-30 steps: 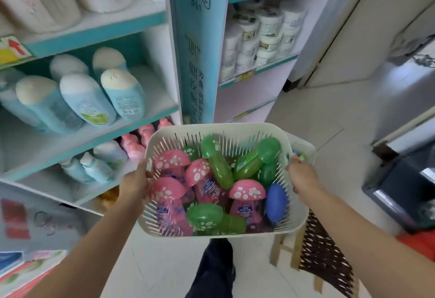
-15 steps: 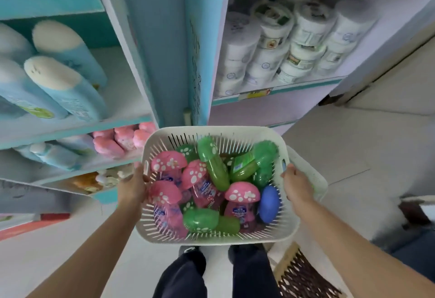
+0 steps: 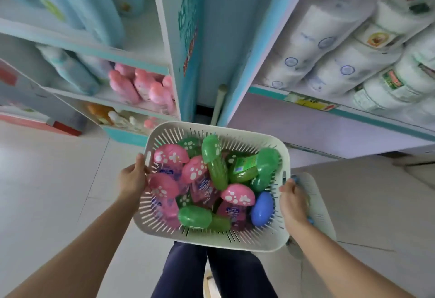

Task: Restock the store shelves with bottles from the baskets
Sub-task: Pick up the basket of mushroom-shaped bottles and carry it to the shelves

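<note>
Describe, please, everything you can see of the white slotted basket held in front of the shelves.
The white basket looks plastic: rectangular, rounded corners, smooth rim, slotted walls. It hangs above the floor before the shelves, the left hand gripping its left rim and the right hand its right rim. Pink mushroom-capped bottles, green bottles and one blue bottle lie jumbled inside.

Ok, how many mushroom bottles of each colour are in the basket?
Pink bottles: 4
Green bottles: at least 5, as some are half buried in the pile
Blue bottle: 1
Total: at least 10 showing in the basket
</note>
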`<action>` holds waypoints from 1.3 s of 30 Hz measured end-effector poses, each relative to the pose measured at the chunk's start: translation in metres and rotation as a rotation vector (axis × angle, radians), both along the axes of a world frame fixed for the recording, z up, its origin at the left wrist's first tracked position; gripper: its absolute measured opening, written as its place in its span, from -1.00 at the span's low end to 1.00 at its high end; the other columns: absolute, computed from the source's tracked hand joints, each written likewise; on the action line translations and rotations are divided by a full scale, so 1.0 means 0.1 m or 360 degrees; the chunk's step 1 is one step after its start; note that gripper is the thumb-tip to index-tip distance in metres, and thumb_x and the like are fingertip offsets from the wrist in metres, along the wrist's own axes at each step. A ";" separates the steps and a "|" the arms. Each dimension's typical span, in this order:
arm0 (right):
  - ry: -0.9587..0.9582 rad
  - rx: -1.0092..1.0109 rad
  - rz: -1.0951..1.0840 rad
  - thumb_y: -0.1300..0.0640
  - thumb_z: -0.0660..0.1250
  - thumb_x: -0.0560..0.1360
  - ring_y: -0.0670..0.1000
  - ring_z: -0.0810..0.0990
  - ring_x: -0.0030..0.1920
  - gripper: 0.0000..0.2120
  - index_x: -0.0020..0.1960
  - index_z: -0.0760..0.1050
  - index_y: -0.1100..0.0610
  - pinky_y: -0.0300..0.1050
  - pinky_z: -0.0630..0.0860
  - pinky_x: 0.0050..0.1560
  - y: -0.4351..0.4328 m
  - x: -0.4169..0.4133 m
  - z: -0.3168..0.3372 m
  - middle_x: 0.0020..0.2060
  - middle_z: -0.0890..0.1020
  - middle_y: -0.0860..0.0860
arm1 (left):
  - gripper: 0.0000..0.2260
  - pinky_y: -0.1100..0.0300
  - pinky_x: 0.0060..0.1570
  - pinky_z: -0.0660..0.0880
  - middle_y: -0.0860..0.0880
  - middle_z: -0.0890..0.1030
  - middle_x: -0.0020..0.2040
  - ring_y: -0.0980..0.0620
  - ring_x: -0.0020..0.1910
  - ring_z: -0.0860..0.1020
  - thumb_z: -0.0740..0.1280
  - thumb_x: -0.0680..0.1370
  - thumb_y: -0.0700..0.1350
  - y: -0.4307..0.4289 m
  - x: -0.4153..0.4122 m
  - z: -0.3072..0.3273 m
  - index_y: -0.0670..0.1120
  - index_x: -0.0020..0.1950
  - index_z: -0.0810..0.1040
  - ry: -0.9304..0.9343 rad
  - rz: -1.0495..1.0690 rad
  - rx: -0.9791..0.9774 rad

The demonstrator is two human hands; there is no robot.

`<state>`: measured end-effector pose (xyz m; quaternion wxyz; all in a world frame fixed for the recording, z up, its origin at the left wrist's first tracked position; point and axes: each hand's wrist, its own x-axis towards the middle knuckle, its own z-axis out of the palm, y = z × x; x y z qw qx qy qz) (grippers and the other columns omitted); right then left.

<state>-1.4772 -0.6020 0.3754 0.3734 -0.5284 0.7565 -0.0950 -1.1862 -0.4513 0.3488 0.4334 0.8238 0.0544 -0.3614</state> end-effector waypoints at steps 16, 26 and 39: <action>-0.0029 0.0361 0.0432 -0.04 -0.09 0.66 0.13 0.51 -0.04 -0.54 -0.05 0.48 0.20 -0.05 0.37 0.01 -0.27 0.18 -1.70 -0.06 0.55 0.20 | -0.55 0.17 -0.32 0.38 -0.08 0.42 -0.41 -0.02 -0.43 0.39 0.13 0.60 0.15 0.34 -0.19 -1.47 -0.14 -0.32 0.43 0.0054 0.0381 0.0269; -0.0062 0.0321 0.0710 -0.01 -0.07 0.67 0.08 0.46 -0.05 -0.57 0.04 0.46 0.25 -0.07 0.37 0.01 -0.54 0.29 -3.07 -0.06 0.52 0.14 | -0.58 0.19 -0.40 0.29 -0.08 0.36 -0.43 -0.01 -0.48 0.32 0.15 0.57 0.16 0.38 -0.34 -2.94 -0.12 -0.33 0.42 0.0075 0.0589 0.0298; -0.0286 0.0428 0.0679 -0.10 -0.06 0.64 -0.05 0.35 -0.37 -0.60 -0.24 0.35 0.04 -0.12 0.33 -0.25 -0.50 0.38 -4.53 -0.38 0.40 -0.06 | -0.56 0.20 -0.44 0.26 -0.09 0.34 -0.43 -0.02 -0.49 0.28 0.15 0.57 0.16 0.45 -0.11 -4.11 -0.14 -0.33 0.41 -0.0060 0.0548 0.0250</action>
